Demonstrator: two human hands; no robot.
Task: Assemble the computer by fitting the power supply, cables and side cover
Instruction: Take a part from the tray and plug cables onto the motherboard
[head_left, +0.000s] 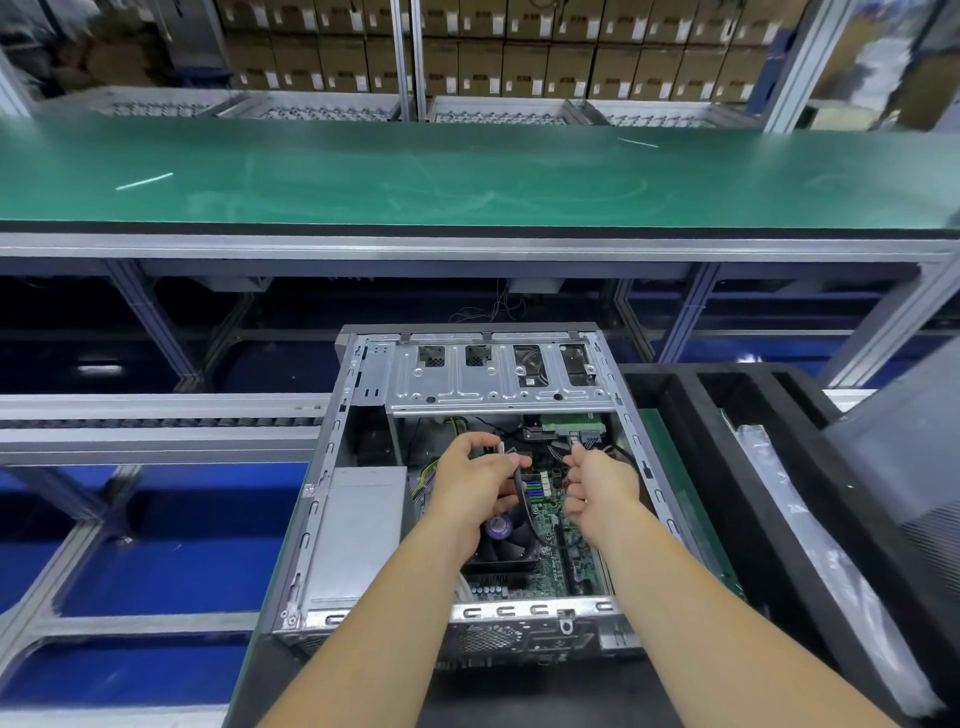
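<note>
An open computer case (332, 467) lies on its side in front of me, its side cover off. A grey power supply (358, 535) sits in the case's left part. The green motherboard (558, 540) and a black fan (506, 545) with a purple sticker lie in the middle. My left hand (475, 488) pinches a black cable (522, 499) above the fan. My right hand (597, 491) holds a small connector (574, 441) just below the green drive board (571, 423) under the metal drive cage (493, 382).
A green conveyor belt (467, 176) runs across behind the case. Black foam trays (737, 467) and a plastic-wrapped part (810, 525) stand at the right. A roller track (156, 423) leads off to the left. Stacked cartons (519, 47) fill the background.
</note>
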